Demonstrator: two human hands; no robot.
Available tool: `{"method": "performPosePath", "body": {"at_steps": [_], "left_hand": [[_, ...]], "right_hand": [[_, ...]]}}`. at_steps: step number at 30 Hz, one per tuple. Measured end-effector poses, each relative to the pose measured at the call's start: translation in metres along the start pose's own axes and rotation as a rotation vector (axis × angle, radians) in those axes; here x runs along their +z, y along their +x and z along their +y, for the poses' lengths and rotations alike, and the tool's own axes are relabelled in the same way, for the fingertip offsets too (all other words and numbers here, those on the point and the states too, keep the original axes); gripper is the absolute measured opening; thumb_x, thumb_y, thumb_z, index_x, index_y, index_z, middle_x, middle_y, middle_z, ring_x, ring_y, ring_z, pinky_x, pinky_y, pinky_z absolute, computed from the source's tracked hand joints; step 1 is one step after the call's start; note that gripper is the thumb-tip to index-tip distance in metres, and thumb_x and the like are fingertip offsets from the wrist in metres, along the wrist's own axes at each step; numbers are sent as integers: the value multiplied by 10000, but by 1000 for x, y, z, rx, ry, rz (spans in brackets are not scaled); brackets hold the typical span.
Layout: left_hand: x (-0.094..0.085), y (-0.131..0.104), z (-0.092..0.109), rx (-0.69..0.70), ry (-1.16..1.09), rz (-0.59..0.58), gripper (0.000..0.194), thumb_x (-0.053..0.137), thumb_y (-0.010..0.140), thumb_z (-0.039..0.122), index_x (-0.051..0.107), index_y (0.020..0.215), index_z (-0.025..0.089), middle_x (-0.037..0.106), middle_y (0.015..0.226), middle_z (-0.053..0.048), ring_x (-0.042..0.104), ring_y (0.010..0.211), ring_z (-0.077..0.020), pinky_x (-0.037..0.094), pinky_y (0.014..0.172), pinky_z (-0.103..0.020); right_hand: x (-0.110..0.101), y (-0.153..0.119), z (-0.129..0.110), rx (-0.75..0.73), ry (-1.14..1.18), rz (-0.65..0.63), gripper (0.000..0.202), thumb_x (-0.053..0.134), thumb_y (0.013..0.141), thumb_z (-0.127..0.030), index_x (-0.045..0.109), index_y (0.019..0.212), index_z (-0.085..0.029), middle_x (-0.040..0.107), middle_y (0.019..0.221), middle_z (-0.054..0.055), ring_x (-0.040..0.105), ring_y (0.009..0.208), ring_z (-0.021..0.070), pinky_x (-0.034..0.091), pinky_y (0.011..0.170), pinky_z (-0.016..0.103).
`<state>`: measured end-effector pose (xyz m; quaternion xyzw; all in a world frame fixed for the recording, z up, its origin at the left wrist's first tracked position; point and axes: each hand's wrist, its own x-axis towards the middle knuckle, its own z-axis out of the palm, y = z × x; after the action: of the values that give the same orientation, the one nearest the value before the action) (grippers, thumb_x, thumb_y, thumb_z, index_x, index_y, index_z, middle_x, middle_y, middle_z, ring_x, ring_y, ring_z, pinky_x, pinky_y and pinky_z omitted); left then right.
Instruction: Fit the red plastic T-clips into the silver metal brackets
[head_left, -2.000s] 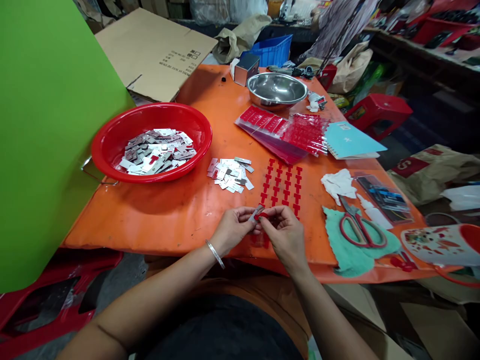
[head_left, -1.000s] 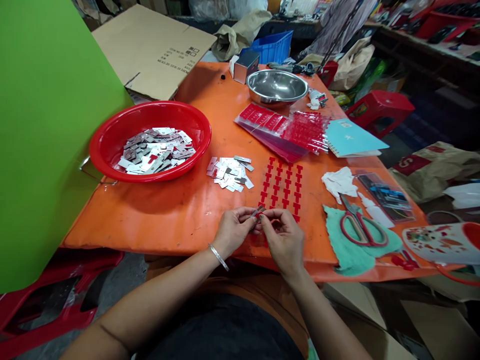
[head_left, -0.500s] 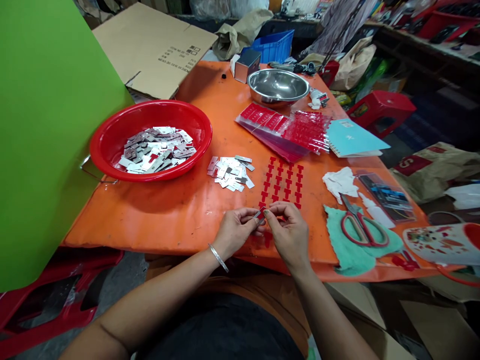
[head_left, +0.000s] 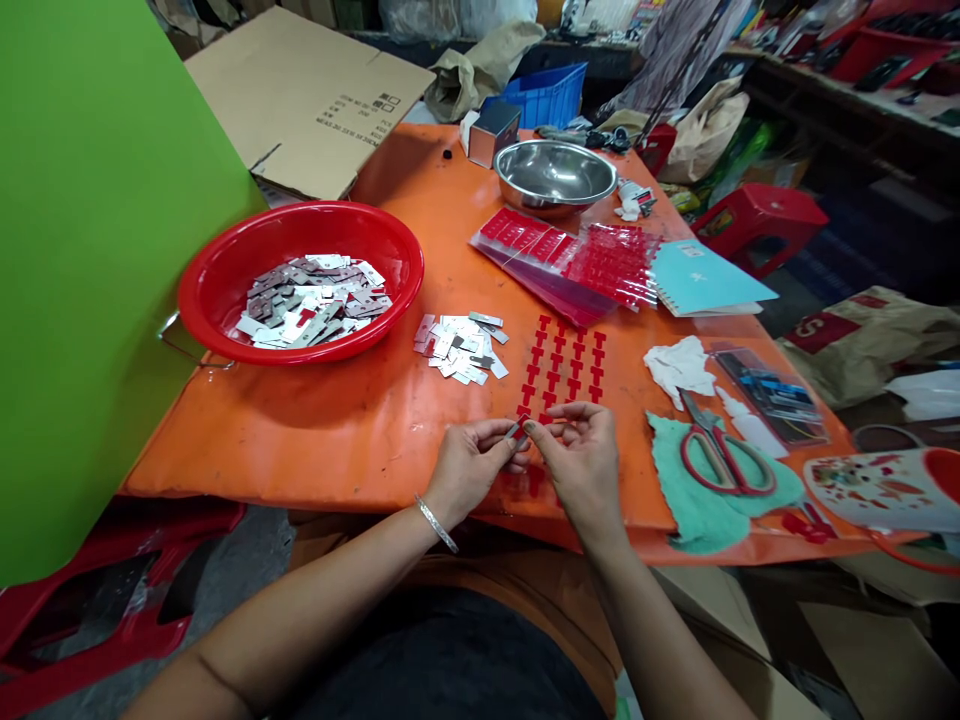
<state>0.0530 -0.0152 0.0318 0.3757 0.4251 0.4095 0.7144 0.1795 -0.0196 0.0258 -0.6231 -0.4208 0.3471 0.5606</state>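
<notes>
My left hand [head_left: 466, 468] pinches a small flat metal plate [head_left: 514, 431] between thumb and fingers, above the near part of the table. A bit of red shows at the plate's far end. There the thumb of my right hand [head_left: 583, 462] presses on it, the other fingers loosely curled and partly hiding what is beneath. Just beyond my hands, red T-shaped pieces [head_left: 552, 378] lie in several columns on the table. Left of them is a loose pile of metal plates [head_left: 459, 346], a few bearing red.
A red basin [head_left: 196, 290] of metal plates stands on the orange table [head_left: 330, 435] at left. Red sheets [head_left: 540, 250], a steel bowl [head_left: 556, 172] and a blue notebook [head_left: 709, 275] lie farther back. Scissors [head_left: 726, 455] rest on a green cloth [head_left: 679, 500] beside a mug [head_left: 885, 490].
The right thumb has shifted slightly left along the plate, and the other right fingers have loosened a little. My left hand keeps its hold almost unmoved.
</notes>
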Motion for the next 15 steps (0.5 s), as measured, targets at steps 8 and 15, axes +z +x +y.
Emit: {"method": "performPosePath", "body": {"at_steps": [8,15], "left_hand": [[-11,-3,6,-10,30,-64,304,644,744,296,674,976,102,700,828,-84,647,674,-139,530,658,-249],[-80,-2,63,320,412,238,327,562,805,295,635,1080,134,702,906,-89,660,718,-159,534,719,-302]], "right_hand": [[5,4,3,245,184,-375,261,652,733,-416,642,698,-158,588,590,0,505,520,117,422,504,252],[33,34,7,-157,-319,-358,242,555,795,-384,703,783,-193,646,780,49,550,785,216,441,724,365]]}}
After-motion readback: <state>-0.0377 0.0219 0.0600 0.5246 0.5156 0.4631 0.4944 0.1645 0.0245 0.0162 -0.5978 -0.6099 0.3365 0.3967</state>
